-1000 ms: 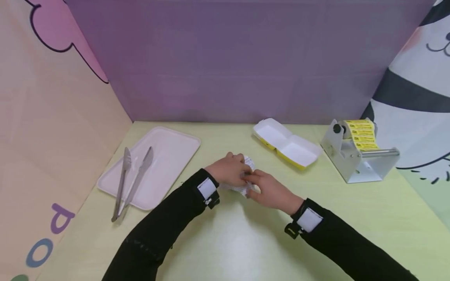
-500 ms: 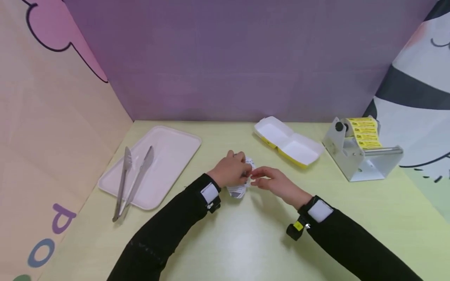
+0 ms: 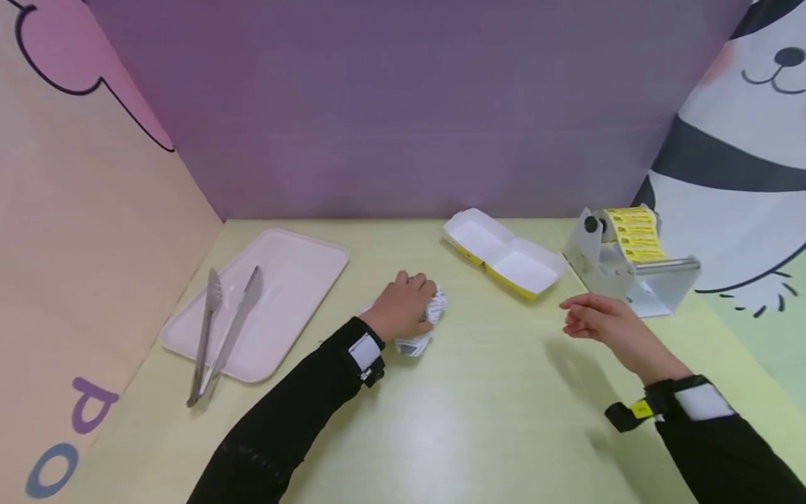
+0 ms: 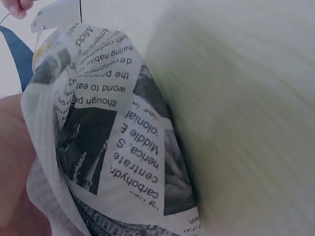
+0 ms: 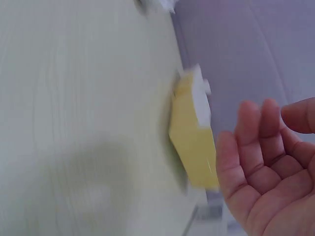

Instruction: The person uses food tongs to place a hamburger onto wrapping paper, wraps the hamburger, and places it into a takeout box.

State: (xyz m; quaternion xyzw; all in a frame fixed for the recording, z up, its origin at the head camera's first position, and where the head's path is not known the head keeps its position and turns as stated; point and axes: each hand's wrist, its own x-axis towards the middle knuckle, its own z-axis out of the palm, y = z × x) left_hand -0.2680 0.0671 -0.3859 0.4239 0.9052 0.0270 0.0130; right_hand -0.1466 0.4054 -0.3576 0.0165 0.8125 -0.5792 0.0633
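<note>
My left hand [image 3: 401,308] lies over a folded bundle of newsprint-patterned wrapping paper [image 4: 118,137], its fingers on the far side and the thumb on the near side, holding it down on the table. Printed words and dark pictures show on the paper in the left wrist view; whatever is inside is hidden. My right hand [image 3: 607,332] hangs above the table at the right, fingers loosely bent, with nothing in it. Nearest to it are a label dispenser [image 3: 601,269] with a roll of yellow labels [image 3: 637,234] and an unfolded yellow-and-white takeaway box [image 3: 527,264].
At the left, a white tray [image 3: 302,262] carries metal tongs [image 3: 206,318] whose joined end sticks out past its near edge. A purple wall [image 3: 403,112] closes off the back of the pale table [image 3: 491,420]. Printed side walls stand left and right.
My right hand has let go of the paper and moved right, towards the label dispenser. My left hand stays on the bundle. The head view has shifted slightly.
</note>
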